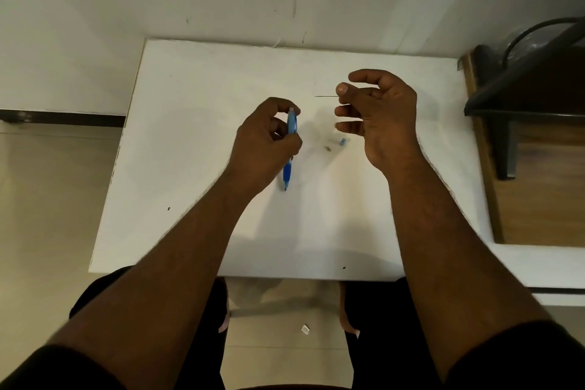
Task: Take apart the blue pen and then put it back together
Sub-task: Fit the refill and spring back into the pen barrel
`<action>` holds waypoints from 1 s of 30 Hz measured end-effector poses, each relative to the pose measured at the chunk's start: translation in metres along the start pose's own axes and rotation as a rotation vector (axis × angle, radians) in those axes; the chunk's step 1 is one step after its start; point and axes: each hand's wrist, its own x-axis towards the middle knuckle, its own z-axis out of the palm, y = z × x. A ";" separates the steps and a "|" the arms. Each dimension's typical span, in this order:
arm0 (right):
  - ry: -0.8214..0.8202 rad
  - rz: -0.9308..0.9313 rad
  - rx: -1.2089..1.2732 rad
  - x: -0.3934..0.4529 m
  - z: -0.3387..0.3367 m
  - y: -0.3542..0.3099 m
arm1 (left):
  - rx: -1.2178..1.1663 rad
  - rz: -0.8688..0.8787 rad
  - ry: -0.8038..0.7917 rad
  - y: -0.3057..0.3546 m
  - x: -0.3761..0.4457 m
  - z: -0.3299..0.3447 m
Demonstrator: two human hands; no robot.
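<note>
Your left hand (267, 136) pinches the pen (290, 149) upright; your right hand (376, 111) pinches a thin refill (326, 96) above the table (190, 168).

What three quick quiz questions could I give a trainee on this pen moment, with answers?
1. Which hand grips the blue pen body?
2. True or false: the small blue piece lies on the white table.
3. The thin refill is pinched by: A) right hand, B) left hand, C) neither.

Key: 1. The left hand. 2. True. 3. A, the right hand pinches it at thumb and fingertip.
</note>
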 end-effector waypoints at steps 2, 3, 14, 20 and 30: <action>-0.003 0.011 0.053 -0.002 0.000 -0.004 | -0.095 -0.046 0.018 0.002 -0.001 0.000; -0.021 0.002 0.053 -0.003 0.000 -0.006 | -0.147 -0.085 0.026 0.002 -0.002 0.000; -0.200 -0.105 -0.118 -0.001 -0.005 -0.014 | -0.177 -0.102 0.004 0.005 -0.002 -0.005; -0.258 -0.110 -0.138 -0.001 -0.005 -0.014 | -0.105 -0.029 -0.019 0.004 -0.004 -0.006; -0.308 -0.106 -0.194 0.001 -0.006 -0.013 | -0.140 -0.050 -0.011 0.006 -0.005 -0.007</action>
